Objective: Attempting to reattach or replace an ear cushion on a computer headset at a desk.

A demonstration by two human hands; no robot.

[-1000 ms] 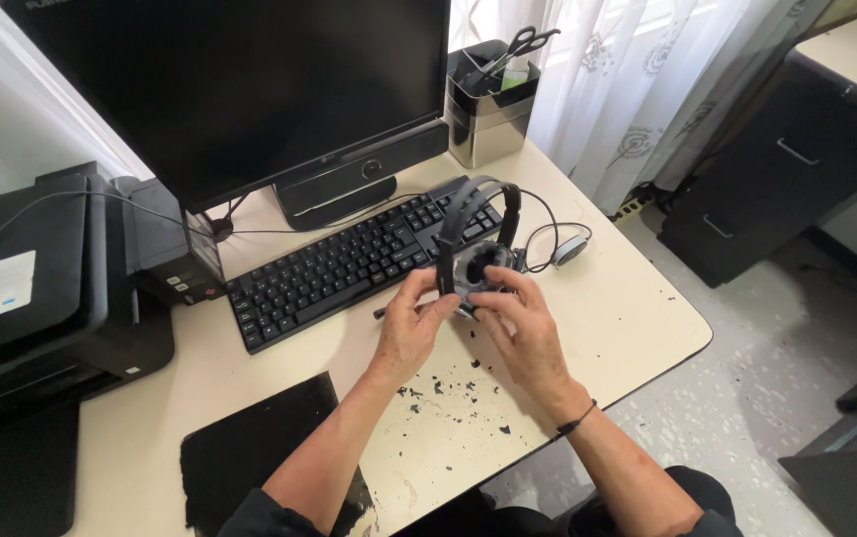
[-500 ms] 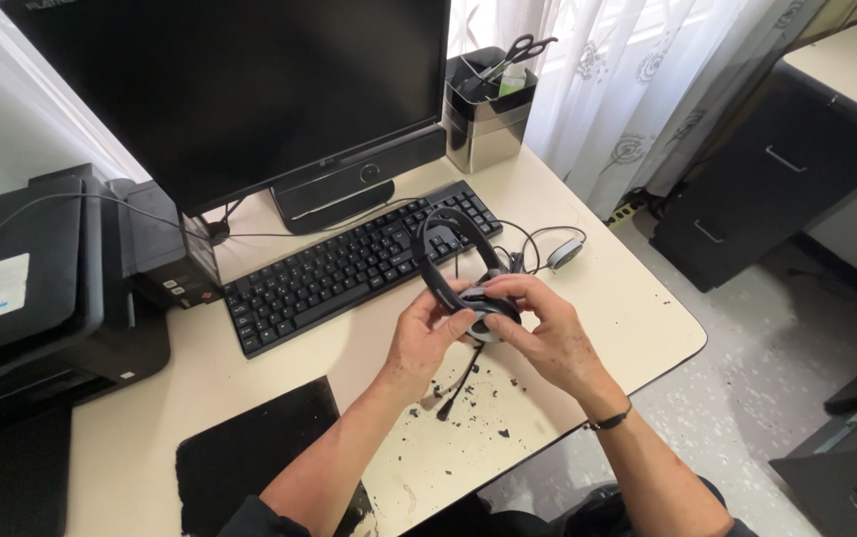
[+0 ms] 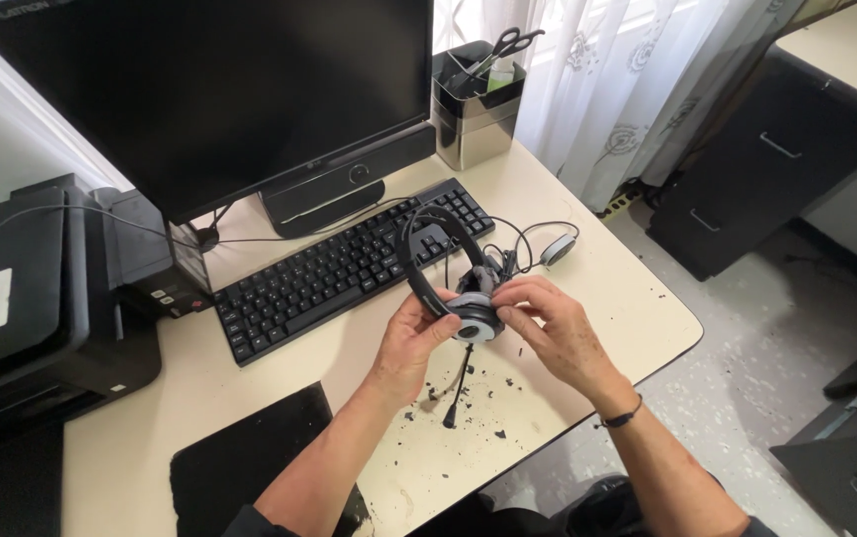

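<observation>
A black headset (image 3: 438,261) with a grey round ear cup is held over the beige desk (image 3: 597,298). My left hand (image 3: 413,338) grips the headband and the side of the ear cup. The fingers of my right hand (image 3: 548,323) pinch the ear cup's edge. The headset's microphone boom (image 3: 460,383) hangs down toward the desk. Its cable and inline control (image 3: 556,249) lie behind my hands. Small black flakes (image 3: 488,398) are scattered on the desk below the headset.
A black keyboard (image 3: 339,273) lies behind the hands in front of a dark monitor (image 3: 219,99). A metal holder with scissors (image 3: 476,104) stands at the back right. A black printer (image 3: 30,308) sits left, a black mouse pad (image 3: 239,467) near me.
The headset has come down and toward me. It has turned so the microphone boom points down at the desk. Both hands keep hold of it.
</observation>
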